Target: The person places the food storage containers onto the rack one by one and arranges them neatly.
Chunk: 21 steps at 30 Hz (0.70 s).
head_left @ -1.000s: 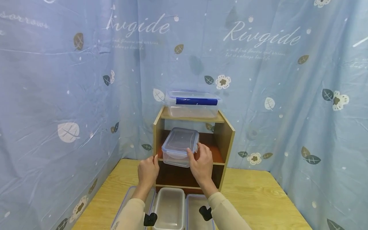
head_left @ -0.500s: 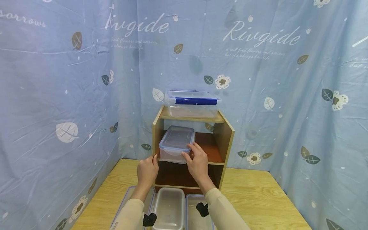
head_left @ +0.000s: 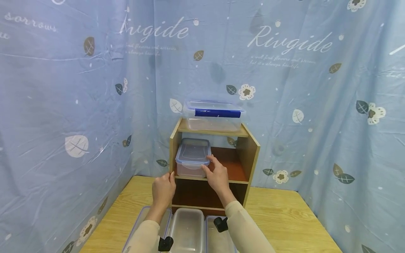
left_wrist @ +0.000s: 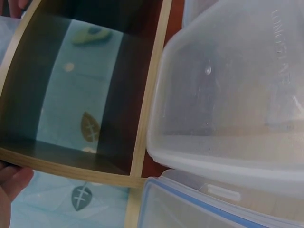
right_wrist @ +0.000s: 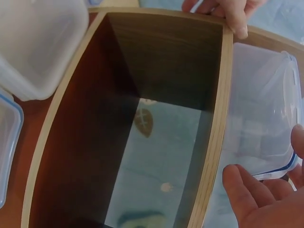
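A small clear plastic food container (head_left: 193, 151) with a blue-rimmed lid stands in the left part of the upper compartment of the wooden shelf (head_left: 253, 156). My right hand (head_left: 218, 177) holds its front right corner, thumb at the lid's front edge. In the right wrist view, the fingers (right_wrist: 244, 190) lie along the container's side. My left hand (head_left: 163, 189) grips the front edge of the shelf's left panel, close to the middle board. Its fingertips (left_wrist: 19, 183) show against the panel's outer face in the left wrist view.
A larger clear container (head_left: 215, 121) with a blue clasp sits on top of the shelf. Three more containers stand before it: one left (head_left: 166, 221), a frosted one in the middle (head_left: 188, 228), one right (head_left: 218, 242). Beneath is a wooden table (head_left: 281, 218); a blue patterned curtain (head_left: 284, 88) hangs behind.
The small container has moved left and back into the upper compartment, and now sits straighter and level. My right hand moved left with it. My left hand stayed on the panel.
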Tool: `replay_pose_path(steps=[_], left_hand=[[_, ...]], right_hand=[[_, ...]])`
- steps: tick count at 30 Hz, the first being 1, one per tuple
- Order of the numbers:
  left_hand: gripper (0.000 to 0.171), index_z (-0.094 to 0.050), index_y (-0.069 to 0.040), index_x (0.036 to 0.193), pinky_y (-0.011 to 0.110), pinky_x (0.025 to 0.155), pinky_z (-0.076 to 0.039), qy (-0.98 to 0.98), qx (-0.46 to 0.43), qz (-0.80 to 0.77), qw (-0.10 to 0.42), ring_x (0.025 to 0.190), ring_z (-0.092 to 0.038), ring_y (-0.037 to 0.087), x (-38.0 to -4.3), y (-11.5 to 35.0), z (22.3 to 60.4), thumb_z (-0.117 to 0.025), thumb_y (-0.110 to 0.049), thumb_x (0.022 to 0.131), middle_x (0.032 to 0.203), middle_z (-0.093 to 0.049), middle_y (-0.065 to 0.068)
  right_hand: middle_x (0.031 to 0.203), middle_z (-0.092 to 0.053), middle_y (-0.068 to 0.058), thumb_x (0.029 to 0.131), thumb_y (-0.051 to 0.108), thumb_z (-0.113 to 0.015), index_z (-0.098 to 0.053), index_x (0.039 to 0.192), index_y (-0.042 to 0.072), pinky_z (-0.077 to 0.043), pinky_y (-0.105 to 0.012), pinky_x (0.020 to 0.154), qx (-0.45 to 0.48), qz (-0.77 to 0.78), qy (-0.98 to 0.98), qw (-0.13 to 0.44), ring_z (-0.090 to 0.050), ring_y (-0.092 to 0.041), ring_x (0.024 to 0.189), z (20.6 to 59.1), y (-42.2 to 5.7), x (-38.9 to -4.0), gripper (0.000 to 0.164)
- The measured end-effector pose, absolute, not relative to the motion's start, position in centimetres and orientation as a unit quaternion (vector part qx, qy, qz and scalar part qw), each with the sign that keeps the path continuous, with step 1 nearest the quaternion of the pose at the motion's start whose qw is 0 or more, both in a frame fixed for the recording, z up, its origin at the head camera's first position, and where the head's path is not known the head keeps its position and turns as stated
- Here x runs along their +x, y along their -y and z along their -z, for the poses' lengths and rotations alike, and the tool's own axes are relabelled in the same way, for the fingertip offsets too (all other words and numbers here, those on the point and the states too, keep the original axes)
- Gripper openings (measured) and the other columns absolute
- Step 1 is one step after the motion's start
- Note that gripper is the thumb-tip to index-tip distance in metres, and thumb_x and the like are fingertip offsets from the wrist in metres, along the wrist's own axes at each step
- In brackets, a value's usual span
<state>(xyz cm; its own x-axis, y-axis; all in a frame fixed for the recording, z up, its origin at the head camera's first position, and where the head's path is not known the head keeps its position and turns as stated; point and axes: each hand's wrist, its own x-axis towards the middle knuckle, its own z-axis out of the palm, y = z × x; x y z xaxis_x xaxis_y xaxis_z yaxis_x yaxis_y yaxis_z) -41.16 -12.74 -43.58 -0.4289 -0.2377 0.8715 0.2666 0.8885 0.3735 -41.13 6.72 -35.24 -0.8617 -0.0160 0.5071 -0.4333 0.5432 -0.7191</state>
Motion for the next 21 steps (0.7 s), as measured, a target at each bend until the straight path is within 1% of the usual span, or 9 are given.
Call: replay_pose_path(steps=[2, 4, 6, 8, 11, 13, 17, 19, 21], left_hand=[[0.043, -0.047, -0.006, 0.051, 0.048, 0.042, -0.042, 0.811, -0.008, 0.235, 0.535, 0.043, -0.056, 0.039, -41.1, 12.8, 43.5, -0.066, -0.014, 0.088, 0.047, -0.056, 0.016], [0.043, -0.048, -0.006, 0.051, 0.048, 0.043, -0.043, 0.811, -0.007, 0.236, 0.535, 0.043, -0.056, 0.039, -41.0, 12.8, 43.5, -0.067, -0.014, 0.088, 0.047, -0.056, 0.016], [0.042, -0.048, -0.006, 0.051, 0.048, 0.043, -0.043, 0.811, -0.007, 0.237, 0.535, 0.044, -0.057, 0.040, -41.0, 12.7, 43.5, -0.067, -0.013, 0.088, 0.047, -0.056, 0.016], [0.042, -0.048, -0.005, 0.051, 0.048, 0.043, -0.043, 0.811, -0.008, 0.238, 0.535, 0.044, -0.057, 0.040, -41.0, 12.6, 43.4, -0.067, -0.013, 0.088, 0.047, -0.057, 0.016], [0.041, -0.049, -0.005, 0.052, 0.050, 0.044, -0.043, 0.809, -0.006, 0.237, 0.538, 0.045, -0.057, 0.042, -41.0, 12.5, 43.4, -0.067, -0.012, 0.087, 0.048, -0.058, 0.017], [0.040, -0.049, -0.004, 0.052, 0.050, 0.044, -0.042, 0.807, -0.002, 0.236, 0.541, 0.046, -0.057, 0.043, -41.1, 12.6, 43.5, -0.067, -0.012, 0.087, 0.049, -0.058, 0.017], [0.040, -0.049, -0.004, 0.052, 0.050, 0.044, -0.042, 0.804, -0.001, 0.235, 0.546, 0.047, -0.057, 0.044, -41.1, 12.6, 43.6, -0.068, -0.012, 0.086, 0.049, -0.057, 0.018], [0.041, -0.048, -0.005, 0.052, 0.050, 0.044, -0.042, 0.805, -0.004, 0.234, 0.545, 0.047, -0.057, 0.043, -41.1, 12.7, 43.7, -0.068, -0.013, 0.087, 0.049, -0.057, 0.018], [0.042, -0.047, -0.005, 0.051, 0.049, 0.044, -0.041, 0.806, -0.005, 0.234, 0.543, 0.047, -0.057, 0.043, -41.2, 12.8, 43.7, -0.067, -0.013, 0.087, 0.049, -0.057, 0.018]], right_hand=[[0.148, -0.048, -0.007, 0.089, 0.027, -0.071, -0.059, 0.132, 0.017, -0.045, -0.049, 0.102, 0.125, -0.467, 0.849, 0.215, -0.048, -0.029, 0.135, 35.2, -6.5, -41.2, 0.045], [0.148, -0.049, -0.006, 0.090, 0.028, -0.070, -0.058, 0.132, 0.018, -0.046, -0.048, 0.099, 0.118, -0.469, 0.851, 0.208, -0.050, -0.030, 0.133, 35.1, -6.3, -41.4, 0.045], [0.146, -0.052, -0.007, 0.090, 0.029, -0.070, -0.058, 0.133, 0.019, -0.048, -0.047, 0.094, 0.110, -0.469, 0.853, 0.201, -0.056, -0.030, 0.126, 35.0, -6.1, -41.5, 0.046], [0.144, -0.053, -0.007, 0.090, 0.030, -0.070, -0.057, 0.133, 0.020, -0.048, -0.047, 0.093, 0.100, -0.469, 0.854, 0.200, -0.058, -0.030, 0.123, 35.0, -5.9, -41.7, 0.046], [0.145, -0.053, -0.007, 0.090, 0.030, -0.070, -0.057, 0.133, 0.021, -0.047, -0.049, 0.096, 0.091, -0.474, 0.853, 0.201, -0.057, -0.032, 0.125, 35.1, -5.7, -41.9, 0.046], [0.148, -0.049, -0.007, 0.090, 0.030, -0.069, -0.056, 0.134, 0.021, -0.045, -0.051, 0.100, 0.090, -0.478, 0.851, 0.199, -0.052, -0.033, 0.131, 35.2, -5.5, -42.1, 0.047], [0.153, -0.041, -0.009, 0.092, 0.029, -0.067, -0.053, 0.138, 0.019, -0.041, -0.052, 0.105, 0.111, -0.474, 0.853, 0.188, -0.047, -0.034, 0.135, 35.2, -5.6, -42.3, 0.049], [0.156, -0.036, -0.011, 0.093, 0.024, -0.065, -0.049, 0.141, 0.017, -0.039, -0.052, 0.108, 0.138, -0.461, 0.858, 0.178, -0.043, -0.034, 0.138, 35.3, -5.9, -42.4, 0.051], [0.159, -0.028, -0.013, 0.095, 0.020, -0.062, -0.041, 0.147, 0.014, -0.035, -0.052, 0.111, 0.175, -0.440, 0.866, 0.161, -0.037, -0.034, 0.143, 35.4, -6.3, -42.6, 0.057]])
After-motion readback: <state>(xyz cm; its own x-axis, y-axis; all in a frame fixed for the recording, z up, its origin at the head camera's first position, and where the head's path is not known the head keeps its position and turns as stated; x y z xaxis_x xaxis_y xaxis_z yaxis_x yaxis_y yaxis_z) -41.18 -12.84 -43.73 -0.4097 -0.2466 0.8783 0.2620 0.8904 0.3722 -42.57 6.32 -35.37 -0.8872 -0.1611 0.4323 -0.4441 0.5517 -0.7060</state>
